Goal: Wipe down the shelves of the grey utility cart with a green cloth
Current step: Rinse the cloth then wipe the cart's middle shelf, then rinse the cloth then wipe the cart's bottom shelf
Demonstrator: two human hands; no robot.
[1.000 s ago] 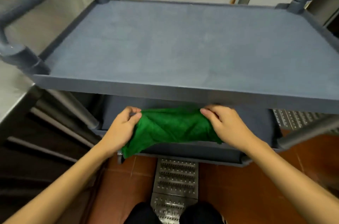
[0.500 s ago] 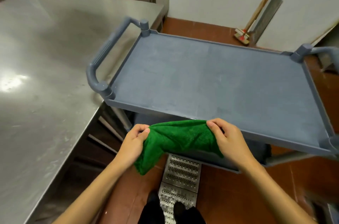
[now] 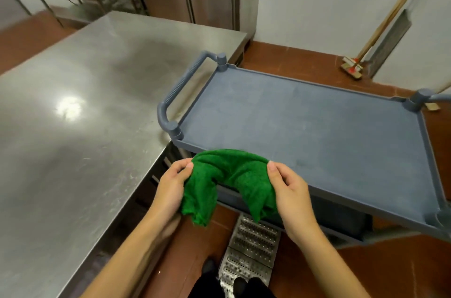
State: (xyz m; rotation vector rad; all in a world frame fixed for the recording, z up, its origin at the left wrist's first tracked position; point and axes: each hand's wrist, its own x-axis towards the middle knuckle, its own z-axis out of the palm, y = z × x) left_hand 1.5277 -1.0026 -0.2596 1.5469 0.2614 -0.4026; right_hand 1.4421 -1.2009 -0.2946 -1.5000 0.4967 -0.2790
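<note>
Green cloth (image 3: 229,183), fuzzy terry, arches between left hand (image 3: 170,188) and right hand (image 3: 290,190).

Your top shelf (image 3: 305,127) lies bare from rim to rim, open from above. The handle (image 3: 179,93) blocks its left end, with the steel bench (image 3: 80,114) just beside it. Corner posts (image 3: 418,100) stand at the far right. The lower shelf (image 3: 341,212) sits under the top one, reachable only from the near side.
</note>
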